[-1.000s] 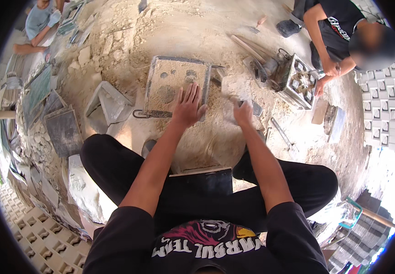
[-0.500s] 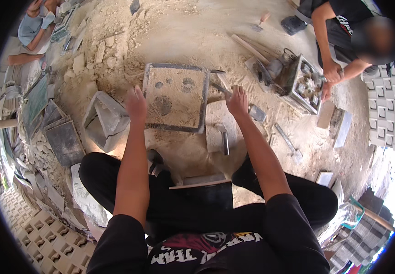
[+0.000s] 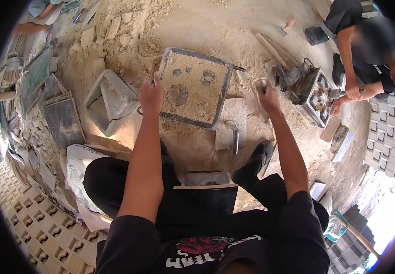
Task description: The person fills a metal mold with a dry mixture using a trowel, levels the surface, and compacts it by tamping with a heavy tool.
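Note:
A square mould frame [image 3: 222, 104] with dark rims lies in front of me. Pale sandy powder [image 3: 193, 107] fills it, marked with several dark round patches. My left hand [image 3: 151, 97] is at its left edge with fingers stretched upward, seeming to touch or hover by the rim. A small metal ring [image 3: 140, 110] shows beside that wrist. Off to the right of the frame, my right hand [image 3: 267, 95] is closed on something with a shiny end; the rest is hidden by the hand. Below the frame's right corner, a metal-handled tool [image 3: 235, 137] rests on a pale slab [image 3: 225, 130].
A hollow angular concrete block [image 3: 110, 102] and dark plates [image 3: 63, 121] are on the left. Rubble and powder [image 3: 120, 36] cover the ground beyond. At the right, another person's hands [image 3: 353, 91] work at a metal-framed box [image 3: 314, 98]. A board [image 3: 206, 186] lies near my legs.
The view has shifted, so the frame appears farther right and tilted. My right hand has moved away from the frame's right side, outward to the right. My left hand stays by the left edge.

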`<control>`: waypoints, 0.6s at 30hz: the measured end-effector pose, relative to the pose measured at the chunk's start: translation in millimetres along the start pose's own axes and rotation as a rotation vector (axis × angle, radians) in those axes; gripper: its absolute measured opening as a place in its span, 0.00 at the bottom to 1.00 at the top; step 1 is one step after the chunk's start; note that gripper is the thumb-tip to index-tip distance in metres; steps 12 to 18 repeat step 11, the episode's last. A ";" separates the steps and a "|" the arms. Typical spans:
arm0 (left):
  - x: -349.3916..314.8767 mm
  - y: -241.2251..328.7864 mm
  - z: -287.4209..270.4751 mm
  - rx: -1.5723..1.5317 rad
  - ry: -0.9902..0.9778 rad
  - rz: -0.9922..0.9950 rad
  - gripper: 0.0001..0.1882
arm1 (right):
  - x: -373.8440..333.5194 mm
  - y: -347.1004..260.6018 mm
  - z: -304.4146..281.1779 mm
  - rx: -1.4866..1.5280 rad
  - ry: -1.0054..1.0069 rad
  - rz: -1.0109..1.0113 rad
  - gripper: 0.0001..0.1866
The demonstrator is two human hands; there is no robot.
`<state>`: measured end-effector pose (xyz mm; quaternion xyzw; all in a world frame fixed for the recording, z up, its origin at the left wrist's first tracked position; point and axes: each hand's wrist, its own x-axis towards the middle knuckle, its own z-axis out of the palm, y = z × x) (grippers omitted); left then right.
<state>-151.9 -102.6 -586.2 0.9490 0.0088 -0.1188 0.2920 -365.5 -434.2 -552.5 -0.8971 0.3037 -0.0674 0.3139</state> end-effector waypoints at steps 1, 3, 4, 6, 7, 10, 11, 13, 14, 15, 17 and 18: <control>1.4 5.9 0.3 0.006 -0.007 -0.009 0.37 | -3.3 5.8 -13.4 -0.016 0.136 0.014 0.20; 1.9 0.0 2.9 0.020 0.052 0.001 0.38 | -7.2 -0.5 -31.1 0.122 0.280 0.046 0.25; 2.5 -2.4 4.5 0.030 0.079 0.008 0.39 | -13.2 -19.5 -49.5 0.265 0.302 0.079 0.28; 4.2 -3.4 0.3 0.034 -0.003 -0.039 0.39 | -34.3 -89.4 -72.8 0.606 0.350 -0.080 0.28; 5.2 -1.4 -1.8 0.034 -0.048 -0.054 0.40 | -42.6 -122.5 -75.9 0.774 0.380 -0.157 0.29; 0.7 3.7 -5.6 0.042 -0.037 -0.132 0.41 | -57.5 -177.7 -60.3 0.949 0.430 -0.224 0.30; 3.5 12.1 -10.2 0.030 -0.025 -0.122 0.42 | -56.7 -187.9 -56.2 1.029 0.393 -0.256 0.28; 3.5 12.1 -10.2 0.030 -0.025 -0.122 0.42 | -56.7 -187.9 -56.2 1.029 0.393 -0.256 0.28; 3.5 12.1 -10.2 0.030 -0.025 -0.122 0.42 | -56.7 -187.9 -56.2 1.029 0.393 -0.256 0.28; 3.5 12.1 -10.2 0.030 -0.025 -0.122 0.42 | -56.7 -187.9 -56.2 1.029 0.393 -0.256 0.28; 3.5 12.1 -10.2 0.030 -0.025 -0.122 0.42 | -56.7 -187.9 -56.2 1.029 0.393 -0.256 0.28; 3.5 12.1 -10.2 0.030 -0.025 -0.122 0.42 | -56.7 -187.9 -56.2 1.029 0.393 -0.256 0.28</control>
